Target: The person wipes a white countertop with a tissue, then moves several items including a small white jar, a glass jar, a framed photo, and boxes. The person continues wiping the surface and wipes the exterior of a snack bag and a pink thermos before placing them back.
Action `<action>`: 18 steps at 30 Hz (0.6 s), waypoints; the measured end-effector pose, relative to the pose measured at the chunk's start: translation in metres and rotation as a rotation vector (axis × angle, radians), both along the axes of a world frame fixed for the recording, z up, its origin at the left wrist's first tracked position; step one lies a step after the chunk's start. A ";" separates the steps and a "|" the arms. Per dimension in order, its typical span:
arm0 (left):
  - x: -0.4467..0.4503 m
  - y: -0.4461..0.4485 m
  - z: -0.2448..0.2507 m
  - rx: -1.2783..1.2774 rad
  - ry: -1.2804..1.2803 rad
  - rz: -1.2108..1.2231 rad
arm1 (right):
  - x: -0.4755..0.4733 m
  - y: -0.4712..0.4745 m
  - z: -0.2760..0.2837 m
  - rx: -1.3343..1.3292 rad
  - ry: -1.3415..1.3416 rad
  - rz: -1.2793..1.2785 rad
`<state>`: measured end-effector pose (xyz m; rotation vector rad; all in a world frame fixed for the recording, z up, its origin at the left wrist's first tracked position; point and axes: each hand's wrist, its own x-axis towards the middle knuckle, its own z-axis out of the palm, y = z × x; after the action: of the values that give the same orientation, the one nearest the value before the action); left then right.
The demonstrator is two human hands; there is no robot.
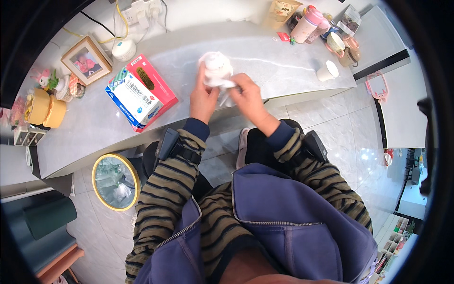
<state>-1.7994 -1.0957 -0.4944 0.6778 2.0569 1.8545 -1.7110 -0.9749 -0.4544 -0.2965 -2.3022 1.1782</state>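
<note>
Near the front edge of the grey stone-look counter (170,76), both hands are at a white plastic bag (217,67) with something white and rounded inside. My left hand (205,97) grips the bag's left and lower side, its index finger along it. My right hand (250,99) pinches a twisted end of the bag between thumb and fingers at the right. Loose plastic hangs below, between the hands. What exactly the bag holds cannot be told.
Left of the hands lie a white-blue medicine carton (133,99) and a red box (156,85). A framed photo (87,60) stands behind. Pink bottles (306,25) and a paper cup (327,71) stand to the right. A yellow-rimmed bin (95,177) is on the floor.
</note>
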 end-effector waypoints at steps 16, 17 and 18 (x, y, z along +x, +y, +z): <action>0.004 -0.032 0.008 0.079 -0.124 -0.032 | -0.099 0.074 -0.053 0.457 -0.213 -0.078; 0.004 -0.035 0.010 0.092 -0.106 -0.056 | -0.114 0.083 -0.053 0.500 -0.202 -0.083; 0.005 -0.038 0.012 0.102 -0.101 -0.069 | -0.130 0.090 -0.052 0.491 -0.207 -0.074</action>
<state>-1.7947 -1.1337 -0.4821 0.6575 1.8637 1.9239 -1.8412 -0.8847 -0.5068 -0.3260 -2.6411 0.5363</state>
